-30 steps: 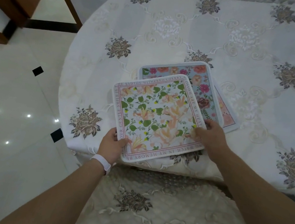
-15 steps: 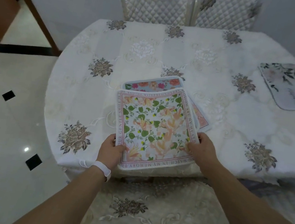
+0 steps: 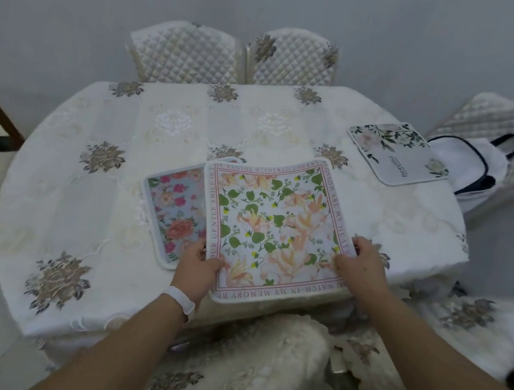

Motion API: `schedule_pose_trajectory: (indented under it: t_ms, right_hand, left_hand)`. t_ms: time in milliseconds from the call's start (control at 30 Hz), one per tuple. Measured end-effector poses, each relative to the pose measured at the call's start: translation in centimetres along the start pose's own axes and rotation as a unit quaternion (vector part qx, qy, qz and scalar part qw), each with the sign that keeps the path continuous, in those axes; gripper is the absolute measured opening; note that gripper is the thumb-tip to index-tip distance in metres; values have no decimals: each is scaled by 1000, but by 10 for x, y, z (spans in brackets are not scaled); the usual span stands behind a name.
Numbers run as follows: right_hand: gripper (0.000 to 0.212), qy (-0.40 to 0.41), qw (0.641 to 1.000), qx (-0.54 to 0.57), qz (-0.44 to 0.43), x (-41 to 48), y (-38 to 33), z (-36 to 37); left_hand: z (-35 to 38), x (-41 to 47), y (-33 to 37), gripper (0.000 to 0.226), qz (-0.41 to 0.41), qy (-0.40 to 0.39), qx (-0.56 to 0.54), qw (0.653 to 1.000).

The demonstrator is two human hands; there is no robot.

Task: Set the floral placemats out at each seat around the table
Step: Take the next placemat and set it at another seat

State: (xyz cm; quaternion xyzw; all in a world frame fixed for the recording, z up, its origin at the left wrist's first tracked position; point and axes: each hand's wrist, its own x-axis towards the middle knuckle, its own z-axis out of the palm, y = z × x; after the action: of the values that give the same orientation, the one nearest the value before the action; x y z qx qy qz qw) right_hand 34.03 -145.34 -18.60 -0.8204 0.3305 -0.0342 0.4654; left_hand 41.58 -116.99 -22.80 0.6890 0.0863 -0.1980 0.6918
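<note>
Item: square peach-and-green floral placemat (image 3: 273, 228), soft, pink-bordered, at the round table's (image 3: 53, 193) near edge, overlapping a blue rose placemat (image 3: 173, 211). My left hand (image 3: 200, 265) and right hand (image 3: 361, 268) pinch its near corners. Embroidered white tablecloth (image 3: 175, 125); grey-white placemat (image 3: 397, 152) far right; quilted chairs (image 3: 184, 56) beyond.

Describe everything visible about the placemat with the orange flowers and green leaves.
The square, rounded-corner placemat with orange flowers and green leaves looks like padded fabric, with a pink border line and printed lettering around its rim. It lies flat at the table's near edge, overlapping a blue floral placemat. The left hand and right hand grip its near corners.
</note>
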Motion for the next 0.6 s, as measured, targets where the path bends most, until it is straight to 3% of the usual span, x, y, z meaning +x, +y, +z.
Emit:
schedule_pose_trajectory:
  t_ms: [600]
  right_hand:
    - [16,-51,998,46,-17,169,104,-184]
  left_hand:
    - [267,27,9,42,1,71,27,997]
